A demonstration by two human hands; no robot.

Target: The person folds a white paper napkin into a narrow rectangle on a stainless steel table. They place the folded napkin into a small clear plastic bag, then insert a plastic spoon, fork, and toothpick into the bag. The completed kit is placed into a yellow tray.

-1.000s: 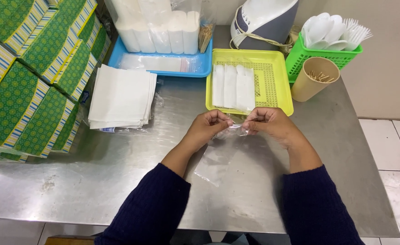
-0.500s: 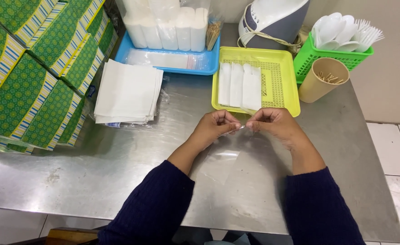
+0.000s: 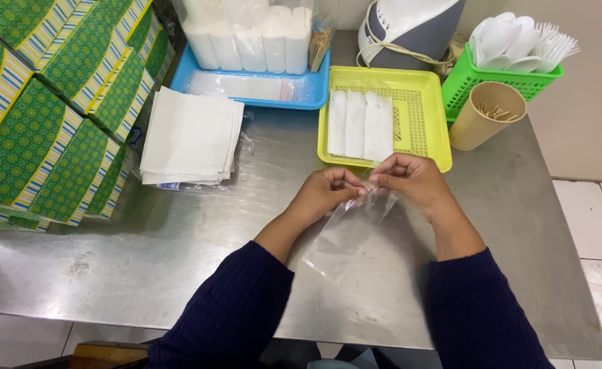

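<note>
- Clear plastic bag: thin, see-through sleeve, its lower part lying slack on the steel table, its upper edge lifted between both hands. Risk: the film looks clingy; the two layers may refuse to part, or the mouth may tear if pulled unevenly.
- Left hand: fingers curled together, pinched on the bag's upper edge. Risk: a pinch that catches both layers at once would keep the mouth closed.
- Right hand: fingertips closed on the same edge, just beside the left hand's. Risk: if either pinch slips, the bag would likely drop flat on the table and be hard to see against the metal.
- Stack of white paper napkins: lies left of the hands, well apart. Risk: loose top sheets could shift if brushed by a sleeve.
- Yellow tray: just beyond the hands, holding three folded white napkins. Risk: the near rim sits close to the knuckles; a forward jerk could nudge it.
- Tan cup of toothpicks: upright, right of the tray. Risk: light and tall, so probably easy to tip.
- Green basket: white plastic spoons and forks, far right.
- Blue tray: farthest, wrapped white packs.
</note>
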